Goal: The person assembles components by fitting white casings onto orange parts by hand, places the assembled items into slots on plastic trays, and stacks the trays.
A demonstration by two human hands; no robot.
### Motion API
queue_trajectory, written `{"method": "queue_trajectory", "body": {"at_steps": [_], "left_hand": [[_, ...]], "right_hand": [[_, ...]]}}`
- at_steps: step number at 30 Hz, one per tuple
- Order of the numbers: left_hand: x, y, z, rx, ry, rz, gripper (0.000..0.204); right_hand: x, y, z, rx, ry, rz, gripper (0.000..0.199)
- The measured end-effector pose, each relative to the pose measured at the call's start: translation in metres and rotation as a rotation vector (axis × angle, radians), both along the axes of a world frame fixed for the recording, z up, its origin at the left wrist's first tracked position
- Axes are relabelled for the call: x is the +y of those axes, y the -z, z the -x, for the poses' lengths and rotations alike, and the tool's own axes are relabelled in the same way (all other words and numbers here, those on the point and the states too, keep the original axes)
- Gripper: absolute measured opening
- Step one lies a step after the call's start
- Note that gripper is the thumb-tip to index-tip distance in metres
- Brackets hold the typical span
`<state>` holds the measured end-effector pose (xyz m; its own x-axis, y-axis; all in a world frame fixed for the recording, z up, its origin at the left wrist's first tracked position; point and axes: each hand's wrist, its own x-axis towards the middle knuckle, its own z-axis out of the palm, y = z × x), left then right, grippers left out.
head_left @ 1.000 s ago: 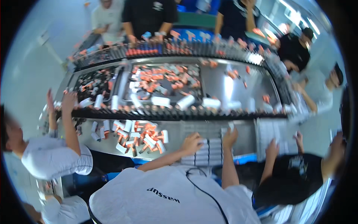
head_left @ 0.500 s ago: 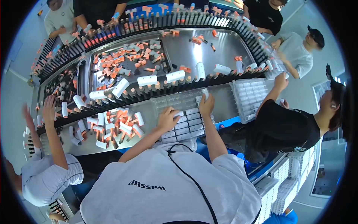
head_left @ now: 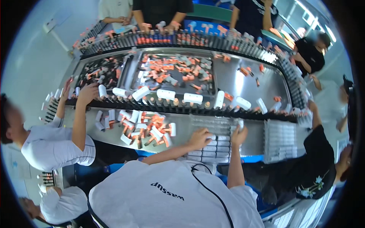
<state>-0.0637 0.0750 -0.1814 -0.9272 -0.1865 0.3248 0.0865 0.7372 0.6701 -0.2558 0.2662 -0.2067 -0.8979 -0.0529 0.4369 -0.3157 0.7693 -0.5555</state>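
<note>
Tray: a clear plastic tray (head_left: 213, 146) of white tubes lies on the steel counter just below the frame's centre, its slots filled in neat rows.
Left hand: the left hand (head_left: 199, 137) rests on the tray's left part, fingers curled down onto the white tubes; whether it pinches one cannot be told.
Right hand: the right hand (head_left: 238, 133) is at the tray's upper right corner, closed around a small white tube (head_left: 240, 123) that shows above the fingers.
Loose pile: left of the tray, a heap of orange-and-white tubes (head_left: 146, 127) lies scattered on the counter (head_left: 182, 127), close to the left hand but not touching it.
Conveyor row: above the hands, a dark band of pegs (head_left: 178, 104) runs across the frame, with white caps (head_left: 165, 94) lying on it at intervals.
Inner bins: beyond the band, in the upper centre, steel trays (head_left: 171, 72) hold more orange and white pieces.
Second tray: at centre right, another filled tray (head_left: 280, 138) lies well apart from the first.
Other people: a person in a white shirt (head_left: 53, 146) at the left reaches up to the band; a person in black (head_left: 308, 167) at the right reaches toward it too; more stand along the top edge.
</note>
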Motion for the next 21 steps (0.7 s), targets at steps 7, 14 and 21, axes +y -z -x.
{"method": "queue_trajectory", "body": {"at_steps": [7,14,21], "left_hand": [[-0.002,0.002,-0.005,-0.017,-0.021,-0.017,0.025],[-0.005,-0.002,-0.002,-0.003,-0.038,0.021,0.025],[-0.004,-0.002,-0.003,0.014,-0.015,0.006,0.027]], "right_hand": [[-0.009,-0.003,-0.003,0.053,-0.028,-0.020,0.042],[-0.011,-0.007,-0.003,0.065,-0.048,0.013,0.042],[-0.011,-0.008,-0.007,0.002,-0.047,0.028,0.041]]}}
